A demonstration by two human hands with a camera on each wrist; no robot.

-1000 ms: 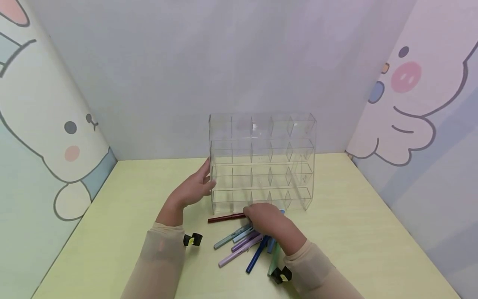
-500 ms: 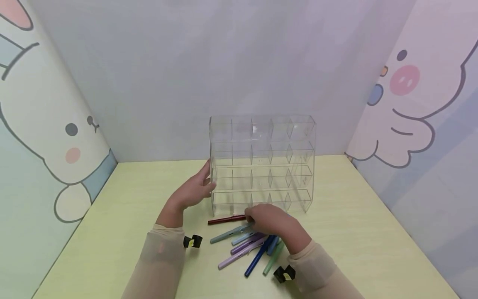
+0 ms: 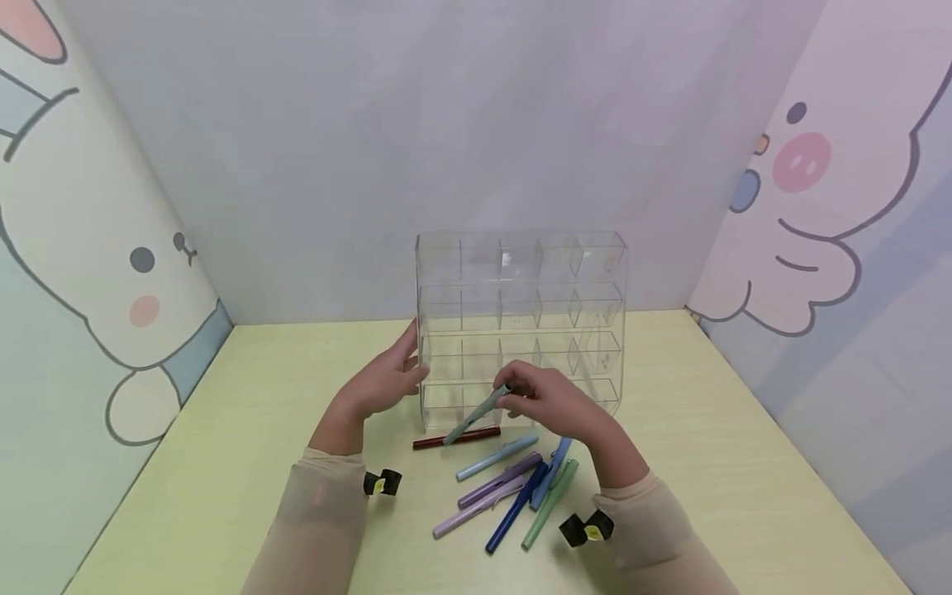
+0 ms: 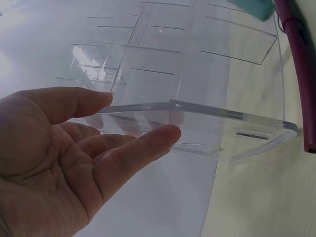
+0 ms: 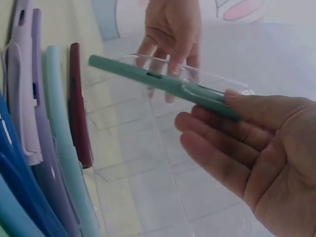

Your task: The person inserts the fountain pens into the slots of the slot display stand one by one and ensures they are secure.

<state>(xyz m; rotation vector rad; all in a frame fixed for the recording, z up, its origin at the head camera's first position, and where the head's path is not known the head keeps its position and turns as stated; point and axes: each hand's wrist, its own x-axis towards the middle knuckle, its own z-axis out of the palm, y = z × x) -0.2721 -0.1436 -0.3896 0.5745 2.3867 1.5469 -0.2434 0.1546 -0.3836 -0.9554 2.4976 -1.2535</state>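
My right hand (image 3: 552, 400) pinches a grey-green capped pen (image 3: 473, 420) between thumb and fingers, near its clip end in the right wrist view. The pen slants down to the left, overlapping the lowest tier of a clear acrylic rack (image 3: 521, 333) in the head view. This rack has stepped rows split into small compartments. Against its left side rests my left hand (image 3: 383, 382), fingers extended along the side panel (image 4: 197, 121) and thumb at the panel's edge. A dark red pen (image 3: 427, 442) lies just before the rack's front.
Several more capped pens lie on the pale yellow table (image 3: 297, 355) in front: light blue (image 3: 494, 459), purple (image 3: 491, 486), lilac (image 3: 464, 517), dark blue (image 3: 513, 516), mid blue (image 3: 552, 475) and green (image 3: 549, 506). Behind the rack stands a grey wall (image 3: 335, 165).
My right hand has picked up the grey-green pen from the pile and raised it toward the rack. The light blue pen now shows fully. My left hand stays at the rack's side.
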